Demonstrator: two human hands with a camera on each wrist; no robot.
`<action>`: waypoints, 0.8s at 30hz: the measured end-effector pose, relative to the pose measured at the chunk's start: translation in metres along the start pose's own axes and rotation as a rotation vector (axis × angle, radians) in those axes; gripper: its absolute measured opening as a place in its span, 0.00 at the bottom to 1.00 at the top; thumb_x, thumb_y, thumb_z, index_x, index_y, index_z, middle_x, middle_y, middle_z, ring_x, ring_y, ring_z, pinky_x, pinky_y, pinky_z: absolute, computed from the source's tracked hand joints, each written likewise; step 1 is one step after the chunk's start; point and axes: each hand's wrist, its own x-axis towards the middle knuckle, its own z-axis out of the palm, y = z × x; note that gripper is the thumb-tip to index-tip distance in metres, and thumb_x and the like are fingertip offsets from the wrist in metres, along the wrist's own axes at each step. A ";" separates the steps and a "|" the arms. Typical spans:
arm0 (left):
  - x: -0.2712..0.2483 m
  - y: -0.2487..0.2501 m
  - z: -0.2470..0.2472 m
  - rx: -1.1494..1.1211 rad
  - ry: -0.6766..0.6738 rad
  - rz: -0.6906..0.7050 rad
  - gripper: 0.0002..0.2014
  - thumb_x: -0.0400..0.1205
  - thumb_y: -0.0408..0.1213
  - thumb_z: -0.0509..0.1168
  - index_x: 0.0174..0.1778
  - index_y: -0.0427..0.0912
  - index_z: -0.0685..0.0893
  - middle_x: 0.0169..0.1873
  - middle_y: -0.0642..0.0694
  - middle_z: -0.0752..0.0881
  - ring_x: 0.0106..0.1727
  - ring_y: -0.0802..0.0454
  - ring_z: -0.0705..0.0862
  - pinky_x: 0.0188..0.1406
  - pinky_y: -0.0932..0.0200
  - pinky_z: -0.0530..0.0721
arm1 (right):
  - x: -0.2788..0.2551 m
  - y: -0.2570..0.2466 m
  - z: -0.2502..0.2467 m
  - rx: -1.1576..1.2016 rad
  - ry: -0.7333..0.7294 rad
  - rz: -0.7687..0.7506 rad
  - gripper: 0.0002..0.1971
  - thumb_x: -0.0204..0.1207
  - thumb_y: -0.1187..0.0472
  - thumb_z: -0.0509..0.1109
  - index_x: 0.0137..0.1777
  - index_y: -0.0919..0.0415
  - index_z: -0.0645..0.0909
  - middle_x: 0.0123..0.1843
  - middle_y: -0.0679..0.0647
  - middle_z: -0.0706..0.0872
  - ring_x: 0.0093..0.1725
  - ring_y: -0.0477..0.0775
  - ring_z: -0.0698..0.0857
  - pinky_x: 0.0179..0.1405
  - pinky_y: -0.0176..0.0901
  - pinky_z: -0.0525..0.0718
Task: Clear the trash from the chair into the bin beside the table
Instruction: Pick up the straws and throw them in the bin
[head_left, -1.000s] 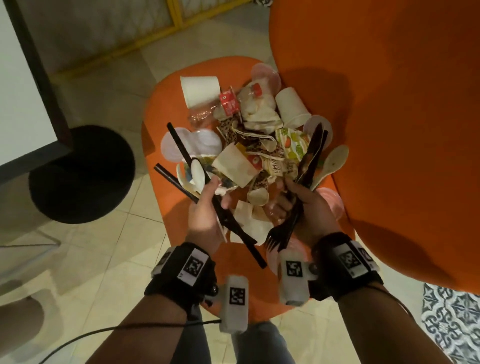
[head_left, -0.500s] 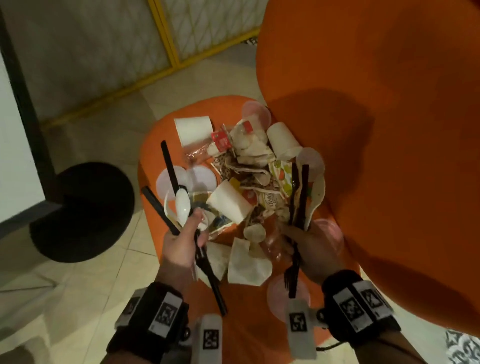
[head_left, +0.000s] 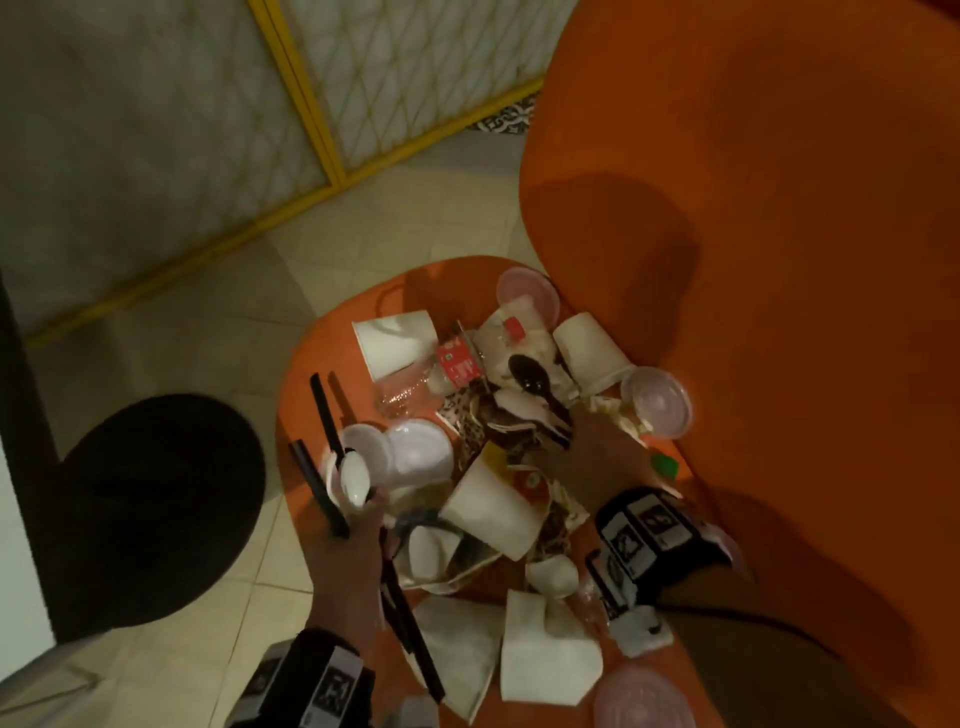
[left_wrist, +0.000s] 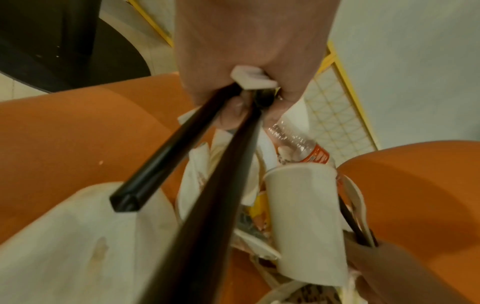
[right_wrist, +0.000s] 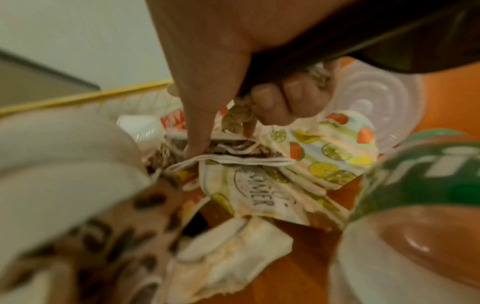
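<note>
Trash covers the orange chair seat: paper cups, napkins, printed paper plates and lids. At the seat's left edge my left hand grips a bundle of black cutlery together with a white spoon. My right hand is down in the middle of the pile and holds black cutlery, whose spoon end sticks out forward. Its thumb and forefinger touch the fruit-print paper plate.
The tall orange chair back rises on the right. A red-labelled clear bottle, clear lids and a green-labelled bottle lie in the pile. A black round shape sits on the tiled floor to the left, below a yellow-framed partition.
My right hand has moved forward and down into the middle of the pile, still holding its cutlery. The left hand keeps its grip near the seat's left edge. The view has tilted upward.
</note>
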 end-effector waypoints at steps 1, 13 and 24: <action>0.001 -0.001 0.002 0.005 0.003 0.008 0.12 0.78 0.40 0.70 0.56 0.56 0.83 0.26 0.46 0.74 0.23 0.55 0.74 0.21 0.61 0.74 | 0.006 -0.001 0.010 -0.097 -0.014 0.008 0.36 0.67 0.27 0.63 0.66 0.51 0.72 0.62 0.54 0.81 0.57 0.58 0.83 0.54 0.55 0.84; 0.011 -0.010 0.009 -0.004 0.004 -0.088 0.15 0.78 0.38 0.70 0.46 0.69 0.84 0.18 0.50 0.77 0.24 0.52 0.74 0.30 0.56 0.76 | -0.034 -0.026 0.022 0.063 -0.039 -0.130 0.16 0.77 0.46 0.62 0.64 0.43 0.79 0.59 0.48 0.85 0.58 0.52 0.84 0.56 0.42 0.80; 0.010 -0.021 0.010 -0.041 -0.023 -0.223 0.13 0.78 0.41 0.70 0.29 0.47 0.76 0.15 0.51 0.73 0.17 0.57 0.71 0.24 0.59 0.70 | -0.013 0.020 -0.013 0.463 -0.033 0.311 0.13 0.73 0.48 0.69 0.35 0.56 0.79 0.27 0.54 0.82 0.27 0.53 0.81 0.36 0.56 0.85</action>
